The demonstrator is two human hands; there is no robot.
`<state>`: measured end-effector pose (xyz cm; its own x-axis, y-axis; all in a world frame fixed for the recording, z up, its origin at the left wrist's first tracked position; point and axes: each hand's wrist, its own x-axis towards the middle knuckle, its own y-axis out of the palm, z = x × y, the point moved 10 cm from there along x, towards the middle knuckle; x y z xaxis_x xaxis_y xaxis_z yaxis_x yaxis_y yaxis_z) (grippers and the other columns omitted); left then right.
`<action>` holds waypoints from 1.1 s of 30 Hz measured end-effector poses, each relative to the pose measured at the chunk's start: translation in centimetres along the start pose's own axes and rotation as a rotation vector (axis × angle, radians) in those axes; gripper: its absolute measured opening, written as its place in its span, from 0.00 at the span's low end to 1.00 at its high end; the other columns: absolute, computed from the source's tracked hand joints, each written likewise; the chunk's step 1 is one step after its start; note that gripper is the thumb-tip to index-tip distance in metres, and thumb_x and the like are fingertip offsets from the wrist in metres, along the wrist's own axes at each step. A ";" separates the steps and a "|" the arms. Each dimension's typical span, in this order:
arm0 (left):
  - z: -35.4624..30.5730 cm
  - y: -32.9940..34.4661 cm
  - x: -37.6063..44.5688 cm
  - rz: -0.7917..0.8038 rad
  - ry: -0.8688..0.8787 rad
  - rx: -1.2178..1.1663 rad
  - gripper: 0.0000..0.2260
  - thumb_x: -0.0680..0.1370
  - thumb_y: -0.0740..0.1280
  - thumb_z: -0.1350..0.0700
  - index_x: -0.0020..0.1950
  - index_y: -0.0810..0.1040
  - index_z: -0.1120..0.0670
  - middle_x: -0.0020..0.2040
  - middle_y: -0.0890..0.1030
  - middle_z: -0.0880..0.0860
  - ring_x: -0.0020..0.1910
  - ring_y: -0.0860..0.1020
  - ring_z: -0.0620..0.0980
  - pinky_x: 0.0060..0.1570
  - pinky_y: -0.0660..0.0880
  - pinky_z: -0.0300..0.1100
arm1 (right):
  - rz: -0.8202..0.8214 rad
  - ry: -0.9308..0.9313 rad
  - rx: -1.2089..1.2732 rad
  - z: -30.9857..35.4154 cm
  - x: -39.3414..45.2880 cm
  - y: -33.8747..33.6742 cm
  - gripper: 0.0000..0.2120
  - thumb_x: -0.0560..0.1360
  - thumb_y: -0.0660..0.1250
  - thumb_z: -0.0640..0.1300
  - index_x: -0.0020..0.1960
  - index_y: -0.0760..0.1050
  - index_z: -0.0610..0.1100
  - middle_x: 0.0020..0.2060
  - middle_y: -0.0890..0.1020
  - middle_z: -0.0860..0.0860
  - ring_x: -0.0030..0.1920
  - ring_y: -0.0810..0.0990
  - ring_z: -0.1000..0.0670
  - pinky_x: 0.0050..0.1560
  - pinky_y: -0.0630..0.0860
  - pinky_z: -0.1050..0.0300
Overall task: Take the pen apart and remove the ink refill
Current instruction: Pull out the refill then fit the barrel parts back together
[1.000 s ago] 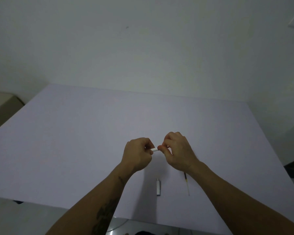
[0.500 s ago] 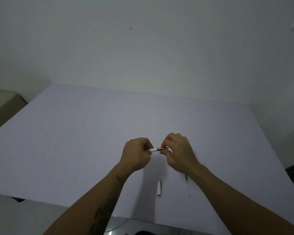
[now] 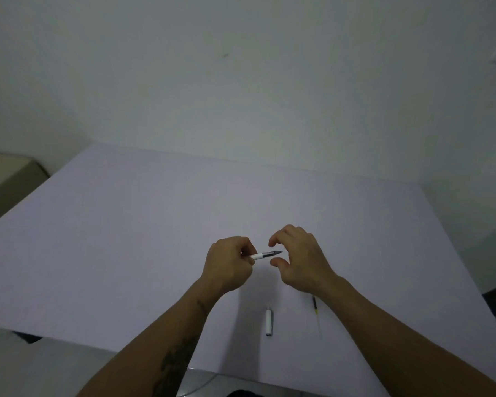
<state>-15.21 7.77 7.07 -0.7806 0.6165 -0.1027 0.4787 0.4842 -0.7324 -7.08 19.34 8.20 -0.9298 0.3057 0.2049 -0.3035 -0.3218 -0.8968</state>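
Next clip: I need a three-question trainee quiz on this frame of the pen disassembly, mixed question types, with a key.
1. True or false: the right hand is gripping the pen barrel.
2. Which hand holds the pen barrel? A) left hand B) right hand C) both
3. Fill in: the two loose parts lying on the table near the person are the white cap and the thin ____.

Key
1. False: its fingers are spread open around the dark tip, not closed on it.
2. A
3. ink refill, lying beside the right forearm, to the right of the cap.
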 end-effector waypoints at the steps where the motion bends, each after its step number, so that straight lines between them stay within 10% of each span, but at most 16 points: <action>1: 0.0 0.0 0.0 0.000 0.001 -0.003 0.07 0.74 0.70 0.63 0.47 0.82 0.53 0.41 0.80 0.49 0.42 0.79 0.50 0.42 0.75 0.39 | -0.003 -0.008 -0.009 0.2 0.1 -0.1 0.13 0.69 0.73 0.48 0.53 0.76 0.50 0.51 0.78 0.54 0.49 0.75 0.52 0.55 0.72 0.56; 23: 0.2 0.0 0.2 0.008 0.015 -0.006 0.07 0.73 0.71 0.63 0.46 0.83 0.52 0.44 0.84 0.51 0.42 0.80 0.50 0.48 0.81 0.44 | 0.022 -0.024 -0.057 0.7 0.1 0.9 0.13 0.79 0.59 0.47 0.49 0.82 0.44 0.45 0.78 0.50 0.42 0.70 0.53 0.45 0.65 0.60; 33: 0.1 -0.1 0.2 0.017 0.013 -0.007 0.07 0.73 0.71 0.63 0.46 0.82 0.52 0.41 0.81 0.49 0.41 0.80 0.49 0.47 0.80 0.42 | -0.041 -0.003 -0.039 0.8 0.0 0.0 0.07 0.71 0.72 0.45 0.47 0.77 0.48 0.46 0.78 0.53 0.44 0.74 0.52 0.49 0.69 0.60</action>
<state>-15.49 7.75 7.04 -0.7670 0.6328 -0.1059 0.4946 0.4781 -0.7258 -7.24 18.60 8.58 -0.9176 0.3148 0.2428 -0.3328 -0.2742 -0.9023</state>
